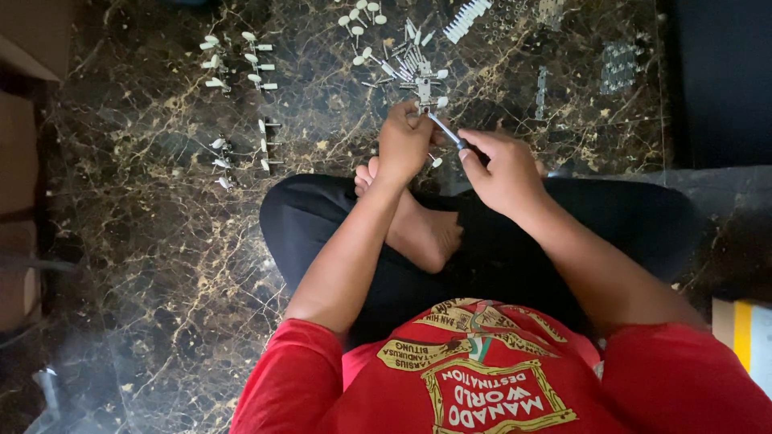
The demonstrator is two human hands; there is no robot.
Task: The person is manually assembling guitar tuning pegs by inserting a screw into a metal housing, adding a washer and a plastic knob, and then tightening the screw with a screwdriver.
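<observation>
Dark marble floor [145, 241] with gold veining carries the work. Left hand [404, 146] is curled, fingertips pinching a small metal part [424, 100] with white knobs at the far centre. Right hand [503, 170] is closed around a screwdriver [445, 131], shaft angled far-left, tip at that part. Loose white-knobbed metal pieces [406, 56] lie just beyond. Sorted rows of similar pieces [239, 63] sit well apart at far left. Bare foot [422, 233] rests near, below both hands.
</observation>
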